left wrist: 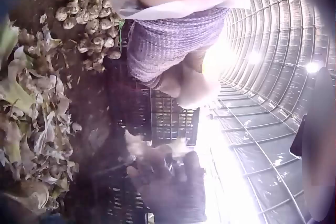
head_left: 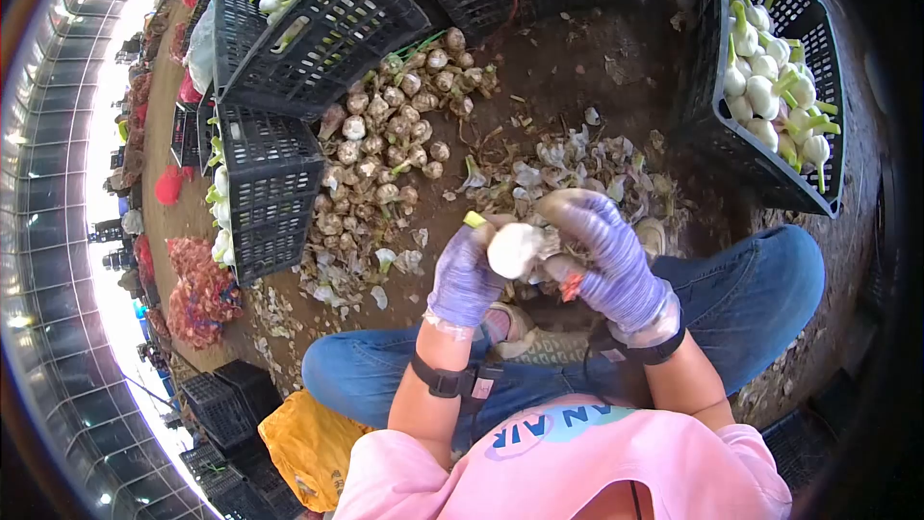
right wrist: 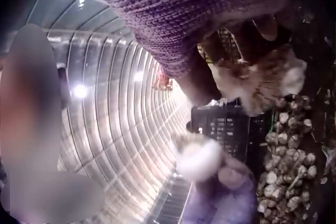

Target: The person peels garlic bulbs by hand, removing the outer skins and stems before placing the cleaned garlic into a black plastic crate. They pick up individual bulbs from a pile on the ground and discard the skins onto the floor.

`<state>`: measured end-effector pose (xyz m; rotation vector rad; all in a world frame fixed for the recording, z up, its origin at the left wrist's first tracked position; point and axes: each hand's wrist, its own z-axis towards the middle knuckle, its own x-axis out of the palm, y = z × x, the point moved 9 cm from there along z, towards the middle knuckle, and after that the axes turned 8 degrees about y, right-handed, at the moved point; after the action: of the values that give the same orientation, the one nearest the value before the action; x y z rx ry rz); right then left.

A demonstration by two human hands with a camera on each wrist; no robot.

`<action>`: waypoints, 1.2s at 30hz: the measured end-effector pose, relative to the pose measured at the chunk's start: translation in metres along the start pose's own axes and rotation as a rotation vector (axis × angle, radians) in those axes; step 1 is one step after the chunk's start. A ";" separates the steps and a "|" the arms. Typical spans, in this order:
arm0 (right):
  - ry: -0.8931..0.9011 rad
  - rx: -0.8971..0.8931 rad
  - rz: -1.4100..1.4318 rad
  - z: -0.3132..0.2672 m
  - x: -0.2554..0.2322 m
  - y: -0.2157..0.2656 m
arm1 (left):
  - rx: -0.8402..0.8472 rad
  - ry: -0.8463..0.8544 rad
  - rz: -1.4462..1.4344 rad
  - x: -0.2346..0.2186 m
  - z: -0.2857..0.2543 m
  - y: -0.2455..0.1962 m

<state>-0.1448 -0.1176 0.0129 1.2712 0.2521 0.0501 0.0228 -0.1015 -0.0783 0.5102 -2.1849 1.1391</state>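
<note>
In the head view my left hand [head_left: 462, 277], in a purple knit glove with bare fingertips, grips a white garlic bulb [head_left: 517, 250] by its cut green stem [head_left: 474, 219]. The same bulb [right wrist: 198, 160] shows smooth and white in the right wrist view. My right hand [head_left: 616, 255], gloved alike, is just right of the bulb. Between its fingers it pinches a ragged clump of brownish garlic skin [right wrist: 262, 79], held apart from the bulb in the right wrist view. An orange-red band [head_left: 571, 286] shows at the right thumb.
Unpeeled garlic bulbs [head_left: 395, 125] lie heaped on the ground ahead, with loose peelings [head_left: 577, 169] beside them. A black crate [head_left: 784, 14] of cleaned garlic stands at the right. More black crates [head_left: 274, 202] stand at the left. My bent legs in jeans [head_left: 760, 299] flank the work.
</note>
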 end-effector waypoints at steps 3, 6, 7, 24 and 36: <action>0.212 -0.065 -0.055 0.004 0.027 -0.002 | -0.045 -0.091 0.136 -0.004 0.006 0.010; 0.365 -0.072 0.149 -0.003 0.054 -0.009 | 0.012 -0.386 -0.167 -0.034 0.008 0.022; 0.462 -0.029 0.291 -0.010 0.066 -0.005 | 0.095 -0.360 -0.258 -0.047 0.018 0.018; 0.343 0.556 0.124 0.001 0.027 -0.071 | 0.063 0.029 0.528 0.016 0.072 -0.007; -0.116 0.533 0.746 -0.031 0.021 -0.109 | 0.234 0.570 0.476 0.166 0.100 -0.060</action>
<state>-0.1420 -0.1170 -0.1023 1.8350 -0.3461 0.5762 -0.0989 -0.2267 0.0250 -0.2481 -1.7121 1.5686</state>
